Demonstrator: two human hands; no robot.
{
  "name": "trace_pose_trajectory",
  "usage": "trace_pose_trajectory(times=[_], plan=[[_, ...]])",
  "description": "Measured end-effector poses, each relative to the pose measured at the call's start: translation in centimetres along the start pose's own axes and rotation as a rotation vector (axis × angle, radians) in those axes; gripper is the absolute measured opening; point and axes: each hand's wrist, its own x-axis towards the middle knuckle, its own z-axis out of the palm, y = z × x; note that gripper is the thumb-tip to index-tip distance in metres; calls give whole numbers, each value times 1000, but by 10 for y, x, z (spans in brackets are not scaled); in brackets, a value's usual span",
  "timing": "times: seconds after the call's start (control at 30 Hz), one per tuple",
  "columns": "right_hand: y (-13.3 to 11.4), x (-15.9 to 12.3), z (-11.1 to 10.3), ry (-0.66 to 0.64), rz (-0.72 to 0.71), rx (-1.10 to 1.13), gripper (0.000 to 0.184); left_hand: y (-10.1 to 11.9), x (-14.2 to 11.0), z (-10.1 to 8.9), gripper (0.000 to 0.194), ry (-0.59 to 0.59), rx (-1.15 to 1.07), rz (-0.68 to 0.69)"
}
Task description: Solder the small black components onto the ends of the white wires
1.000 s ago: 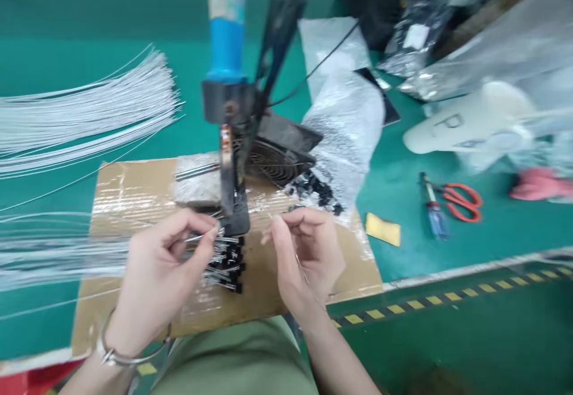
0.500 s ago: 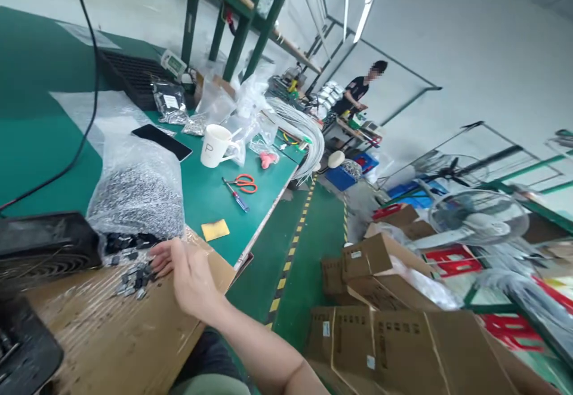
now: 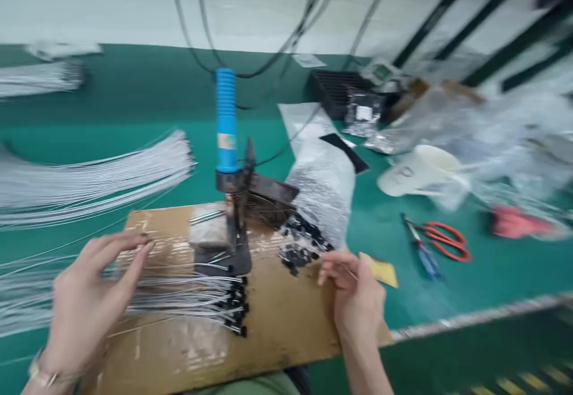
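Note:
My left hand [image 3: 89,296] hovers over thin white wires [image 3: 179,302] that lie across a taped cardboard sheet [image 3: 286,329]; its fingers are stretched out and nothing shows in them. The wires end in small black parts [image 3: 239,308]. My right hand [image 3: 353,290] is at the sheet's right edge, fingers pinched together beside a pile of small black components [image 3: 302,243]; what it pinches is too small to make out. A blue-handled soldering iron [image 3: 227,144] stands upright in a black holder between the hands.
A large fan of white wires [image 3: 98,177] lies at the left. A plastic bag of parts [image 3: 324,183], a small fan [image 3: 266,201], a white mug [image 3: 421,171], red scissors [image 3: 443,240], a screwdriver [image 3: 423,255] and a yellow pad [image 3: 382,269] are on the green table.
The view swung right to the aisle, then back to the bench. My left hand let go of its wire and opened; my right hand moved right to the black component pile.

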Motion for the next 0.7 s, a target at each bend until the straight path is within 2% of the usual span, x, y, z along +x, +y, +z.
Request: trace_pose_trajectory(times=[0.03,0.07,0.17,0.27,0.37,0.47,0.7], plan=[[2,0,-1,10,54,15,54,-16,6,-9,12,-10,262,41],[3,0,-1,19,88,20,54,-30,15,-14,16,-31,359,43],[2,-5,-3,20,110,-17,55,-68,55,-13,33,-121,474,71],[3,-9,-3,28,108,-60,57,-91,90,5,43,-192,530,145],[4,-10,-4,23,124,-101,58,-99,106,24,36,-263,577,241],[5,-11,-5,8,136,-138,57,-97,111,32,39,-287,615,282],[6,-12,-4,4,132,-152,52,-98,113,26,22,-191,566,225]])
